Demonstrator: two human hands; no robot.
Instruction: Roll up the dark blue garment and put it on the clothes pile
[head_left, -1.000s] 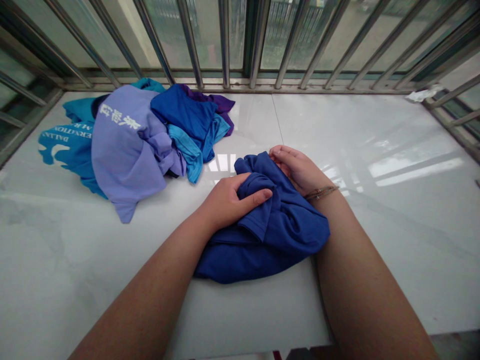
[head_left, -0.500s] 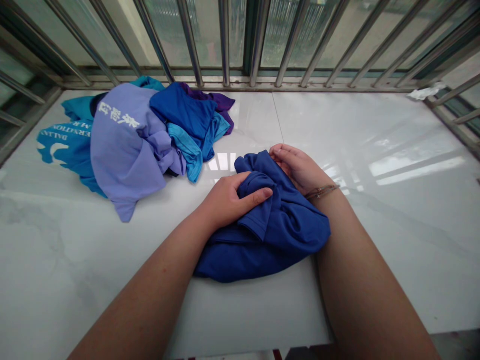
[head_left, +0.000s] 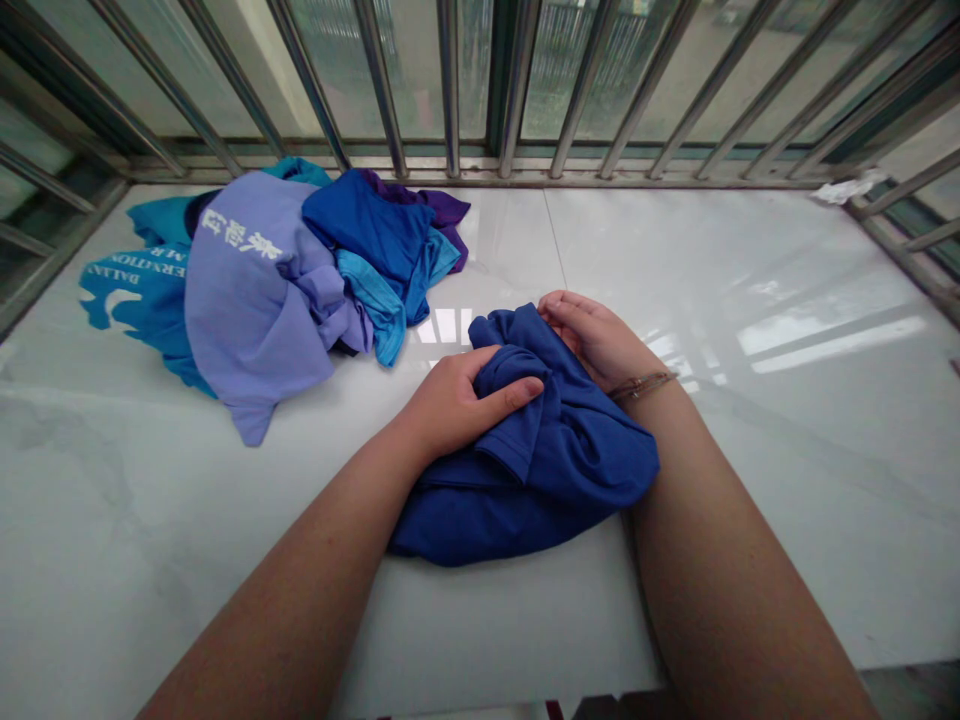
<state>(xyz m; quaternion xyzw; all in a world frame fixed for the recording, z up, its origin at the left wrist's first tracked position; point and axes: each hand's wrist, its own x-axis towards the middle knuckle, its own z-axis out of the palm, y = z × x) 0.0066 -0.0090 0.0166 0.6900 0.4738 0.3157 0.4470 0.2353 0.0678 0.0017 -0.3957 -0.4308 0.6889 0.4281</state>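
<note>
A dark blue shirt [head_left: 577, 470] lies bunched on the white surface in front of me, with a stitched hem showing near its middle. My left hand [head_left: 461, 400] is closed on its left side, the thumb pressed over a rolled fold and the fingers partly hidden by cloth. At the far right edge of the shirt, my right hand [head_left: 592, 335] is curled against the fabric, fingers bent and thumb along them. Its fingertips are partly covered by the cloth. A thin bracelet [head_left: 643, 386] circles my right wrist.
A loose pile sits at the back left: a lilac garment [head_left: 255, 290] with white characters, a printed turquoise garment [head_left: 150, 300], a bright blue one [head_left: 367, 220] and a purple one [head_left: 450, 208]. Metal bars [head_left: 450, 90] border the glossy white surface [head_left: 787, 450]. Crumpled white paper or plastic [head_left: 847, 187] lies far right.
The view has shifted very slightly. Both hands and the blue shirt keep the same arrangement.
</note>
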